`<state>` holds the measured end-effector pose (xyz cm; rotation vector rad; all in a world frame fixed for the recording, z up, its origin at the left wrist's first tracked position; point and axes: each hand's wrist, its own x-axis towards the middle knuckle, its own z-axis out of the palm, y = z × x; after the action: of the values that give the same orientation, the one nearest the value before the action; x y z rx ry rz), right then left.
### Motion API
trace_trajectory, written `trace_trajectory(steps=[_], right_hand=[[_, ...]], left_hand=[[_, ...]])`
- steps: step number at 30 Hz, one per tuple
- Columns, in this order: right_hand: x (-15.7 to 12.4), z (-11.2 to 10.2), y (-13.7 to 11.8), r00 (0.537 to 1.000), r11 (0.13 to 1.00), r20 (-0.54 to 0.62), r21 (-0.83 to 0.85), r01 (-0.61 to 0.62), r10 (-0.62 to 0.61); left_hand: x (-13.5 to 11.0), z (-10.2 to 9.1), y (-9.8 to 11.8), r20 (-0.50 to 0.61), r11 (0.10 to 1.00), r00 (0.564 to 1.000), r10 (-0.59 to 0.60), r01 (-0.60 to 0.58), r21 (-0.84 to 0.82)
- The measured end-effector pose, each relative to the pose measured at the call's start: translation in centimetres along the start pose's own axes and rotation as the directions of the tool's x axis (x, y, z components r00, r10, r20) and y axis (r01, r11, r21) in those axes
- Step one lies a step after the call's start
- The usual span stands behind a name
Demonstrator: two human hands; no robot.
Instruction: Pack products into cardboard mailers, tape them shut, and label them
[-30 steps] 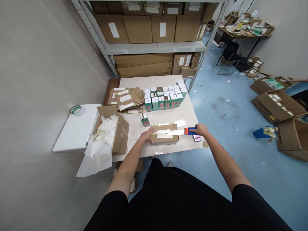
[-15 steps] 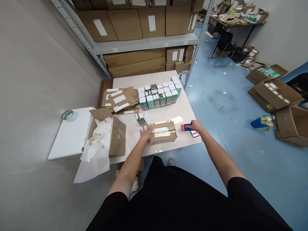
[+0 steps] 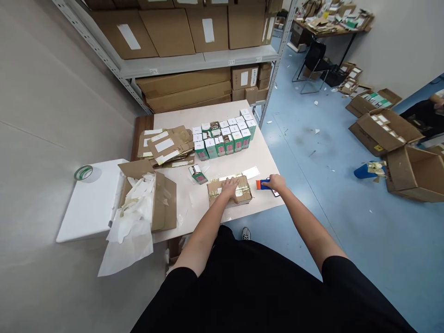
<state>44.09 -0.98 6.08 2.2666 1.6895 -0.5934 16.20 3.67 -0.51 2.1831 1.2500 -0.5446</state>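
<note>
Left hand [image 3: 229, 187] splayed on the already taped carton [image 3: 214, 190], right hand [image 3: 275, 181] gripping a blue-and-orange tool [image 3: 259, 184], small box [image 3: 198, 175] untouched beyond the left!

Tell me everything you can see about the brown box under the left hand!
The brown box looks like cardboard: long, low and closed on top. Shiny yellowish tape crosses its right end, and more shows at its left end. A white label on top is partly hidden. The box lies flat on the pale table, close to the near edge. The left hand rests spread on its top.
</note>
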Motion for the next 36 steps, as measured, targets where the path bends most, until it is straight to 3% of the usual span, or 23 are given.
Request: trace_trajectory(steps=[5,11,14,17,20,22,25,28,31,33,36], right_hand=[[0.0,1.5,-2.4,1.0,0.999,-0.023,-0.034,0.009,-0.009],[0.2,4.8,-4.6,0.997,0.999,-0.077,0.04,-0.026,0.029],[0.0,6.9,-4.4,0.996,0.996,-0.066,0.064,-0.056,0.061],[-0.6,9.5,-3.6,0.986,0.971,-0.005,0.173,-0.165,0.168],[-1.2,12.3,-2.6,0.957,0.925,-0.085,0.294,-0.241,0.277],[-1.4,14.0,-2.2,0.952,0.893,-0.103,0.388,-0.227,0.287],[-1.5,15.8,-2.0,0.967,0.845,-0.004,0.487,-0.221,0.255],[-1.3,16.1,-2.4,0.962,0.741,0.053,0.627,-0.24,0.267],[-0.9,14.6,-3.8,0.959,0.658,-0.048,0.737,-0.154,0.279],[-0.6,13.2,-5.2,0.973,0.634,-0.097,0.771,-0.06,0.211],[-0.4,11.5,-7.7,0.997,0.592,-0.071,0.805,0.039,0.03]], left_hand=[[-0.5,0.5,-0.4,-0.018,1.0,1.0,-0.001,0.001,0.013],[-0.3,0.3,-0.5,-0.006,0.998,1.0,0.021,-0.021,0.052],[-0.4,0.2,-0.5,-0.001,0.998,1.0,0.017,-0.017,0.061],[-0.5,0.1,-0.4,0.008,0.999,1.0,0.009,-0.009,0.047],[-0.3,0.1,-0.6,0.0,1.0,1.0,0.016,-0.016,0.018],[-0.1,0.0,-0.8,-0.004,1.0,1.0,0.029,-0.029,0.008],[0.0,-0.2,-0.9,0.004,0.999,0.999,0.032,-0.032,0.022],[-0.1,-0.1,-0.7,-0.003,0.999,1.0,0.018,-0.018,0.036],[-0.4,0.2,-0.6,-0.027,0.999,0.999,0.029,-0.028,0.016],[-0.5,0.3,-0.7,-0.065,0.999,0.997,0.05,-0.05,-0.007],[-1.1,0.4,-2.0,-0.148,0.986,0.98,0.131,-0.143,-0.08]])
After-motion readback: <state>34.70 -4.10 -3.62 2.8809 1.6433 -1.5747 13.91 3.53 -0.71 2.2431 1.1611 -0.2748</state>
